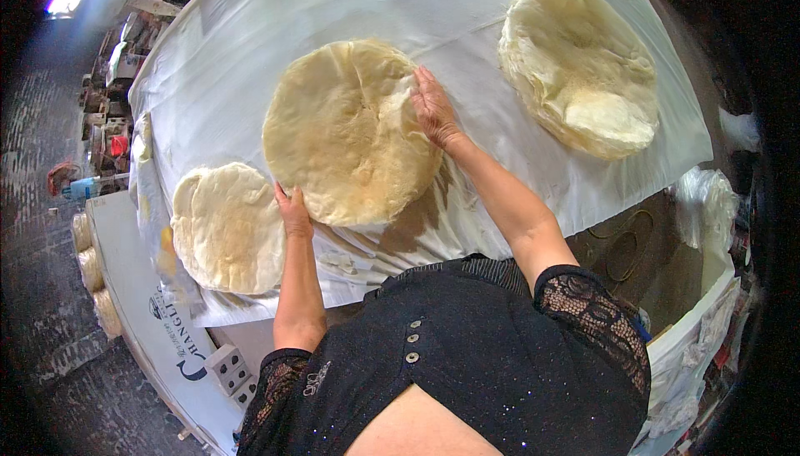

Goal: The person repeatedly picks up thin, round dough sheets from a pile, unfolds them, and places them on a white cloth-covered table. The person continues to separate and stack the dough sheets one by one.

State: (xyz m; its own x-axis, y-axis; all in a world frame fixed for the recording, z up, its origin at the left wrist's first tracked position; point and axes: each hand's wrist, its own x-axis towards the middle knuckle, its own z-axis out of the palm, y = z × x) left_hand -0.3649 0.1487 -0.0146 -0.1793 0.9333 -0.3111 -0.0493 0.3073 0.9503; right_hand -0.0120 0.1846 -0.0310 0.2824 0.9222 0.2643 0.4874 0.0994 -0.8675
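Observation:
A large round pad of cream-coloured fibre batting (pixel 350 131), shallowly dished with a wispy edge, is between my two hands above a white sheet. My left hand (pixel 294 211) holds its lower left rim, with the thumb up against the edge. Against the upper right rim lies my right hand (pixel 433 106), fingers extended together and the thumb hidden. A smaller, thicker pale pad (pixel 228 228) rests on the sheet just left of my left hand. Farther right lies a stack of similar fibre rounds (pixel 581 71), with a whiter patch near its lower edge.
The white sheet (pixel 475 37) covers a broad table and wrinkles near my body. A printed white board (pixel 144 306) stands at lower left beside perforated blocks (pixel 231 371). Clear plastic wrapping (pixel 706 206) is at the right. Assorted items, including a red container (pixel 119 145), line the left side.

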